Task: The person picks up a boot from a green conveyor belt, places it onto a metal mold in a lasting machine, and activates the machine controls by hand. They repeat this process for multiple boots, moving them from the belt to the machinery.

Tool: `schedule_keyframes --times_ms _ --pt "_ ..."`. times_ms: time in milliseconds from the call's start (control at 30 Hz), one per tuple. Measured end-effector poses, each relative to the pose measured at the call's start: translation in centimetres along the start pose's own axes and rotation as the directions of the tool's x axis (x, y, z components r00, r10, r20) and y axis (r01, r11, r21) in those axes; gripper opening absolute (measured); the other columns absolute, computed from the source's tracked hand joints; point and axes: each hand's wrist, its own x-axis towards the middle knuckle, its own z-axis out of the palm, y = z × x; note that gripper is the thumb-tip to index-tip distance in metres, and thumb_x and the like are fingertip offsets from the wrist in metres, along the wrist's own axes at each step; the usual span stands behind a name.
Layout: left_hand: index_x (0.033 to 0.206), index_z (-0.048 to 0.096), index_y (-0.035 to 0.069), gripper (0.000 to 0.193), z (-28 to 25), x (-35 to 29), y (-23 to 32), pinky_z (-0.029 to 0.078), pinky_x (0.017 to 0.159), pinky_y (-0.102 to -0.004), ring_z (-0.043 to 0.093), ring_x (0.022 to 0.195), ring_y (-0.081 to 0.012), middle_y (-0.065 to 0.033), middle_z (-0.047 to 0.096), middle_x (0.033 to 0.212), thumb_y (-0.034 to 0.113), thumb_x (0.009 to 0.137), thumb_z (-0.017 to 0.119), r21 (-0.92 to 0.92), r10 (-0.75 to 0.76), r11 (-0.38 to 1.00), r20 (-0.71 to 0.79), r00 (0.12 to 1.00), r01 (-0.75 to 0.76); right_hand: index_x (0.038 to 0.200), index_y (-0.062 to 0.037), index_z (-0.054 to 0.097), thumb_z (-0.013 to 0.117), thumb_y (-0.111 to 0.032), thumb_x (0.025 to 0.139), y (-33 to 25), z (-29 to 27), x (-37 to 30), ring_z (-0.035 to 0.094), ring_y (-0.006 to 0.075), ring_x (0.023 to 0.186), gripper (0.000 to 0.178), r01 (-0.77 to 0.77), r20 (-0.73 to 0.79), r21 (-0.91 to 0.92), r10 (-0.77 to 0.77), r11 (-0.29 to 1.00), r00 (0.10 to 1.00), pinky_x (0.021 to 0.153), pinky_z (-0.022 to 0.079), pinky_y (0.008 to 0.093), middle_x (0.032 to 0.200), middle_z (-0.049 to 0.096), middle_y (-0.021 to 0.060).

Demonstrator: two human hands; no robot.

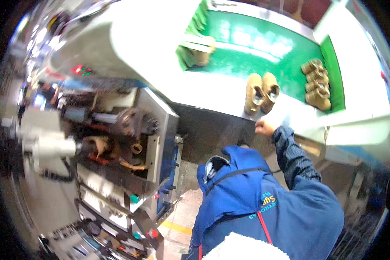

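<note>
My right hand (265, 128) is just off the front edge of the white-rimmed green bench, its fingers loosely curled with nothing visible in them. Right beside it, a pair of tan ankle-high shoes (261, 92) stands on the bench's pale front border, apart from my fingers. A dark patterned sleeve (294, 156) covers my right forearm. My left hand does not show.
Several more tan shoes (317, 84) line the green bench surface (242, 41) at its right wall. Another tan shoe (202, 54) sits at the left beside green cloth. A machine (160, 117) with a metal housing and coloured buttons stands to my left.
</note>
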Motion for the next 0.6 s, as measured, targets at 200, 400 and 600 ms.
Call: schedule_keyframes --times_ms 200,400,600 --pt "0.104 0.067 0.011 0.015 1.8 2.6 4.9 0.056 0.073 -0.0362 0.07 0.089 -0.0239 -0.0075 0.072 0.098 0.025 0.097 0.066 -0.383 -0.057 0.92 0.09 0.994 0.087 0.123 -0.0113 0.064 0.071 -0.026 0.09 3.9 -9.6 0.7 0.073 0.0325 0.09 0.037 -0.195 -0.545 0.237 0.297 0.952 0.784 0.08 0.057 0.043 0.092 0.073 0.0144" --pt "0.115 0.063 0.011 0.015 6.8 -1.2 16.7 0.055 0.074 -0.0292 0.069 0.093 -0.0154 -0.0032 0.072 0.108 0.019 0.102 0.063 -0.451 0.006 0.891 0.123 0.992 0.051 0.135 -0.0116 0.06 0.074 -0.042 0.087 4.4 -9.5 7.6 0.071 0.039 0.092 0.059 -0.246 -0.419 -0.068 0.196 0.967 0.886 0.081 0.057 0.0502 0.102 0.073 0.0179" --pt "0.116 0.066 0.007 0.019 16.3 -2.0 36.2 0.054 0.073 -0.0248 0.069 0.095 -0.0116 -0.0033 0.073 0.108 0.019 0.101 0.068 -0.134 0.312 0.949 0.277 0.909 -0.285 0.09 -0.0059 0.068 0.068 -0.023 0.085 8.3 -9.6 11.6 0.071 0.0376 0.088 0.017 -0.199 -0.459 0.005 0.179 0.98 0.87 0.077 0.057 0.0509 0.09 0.072 0.0171"
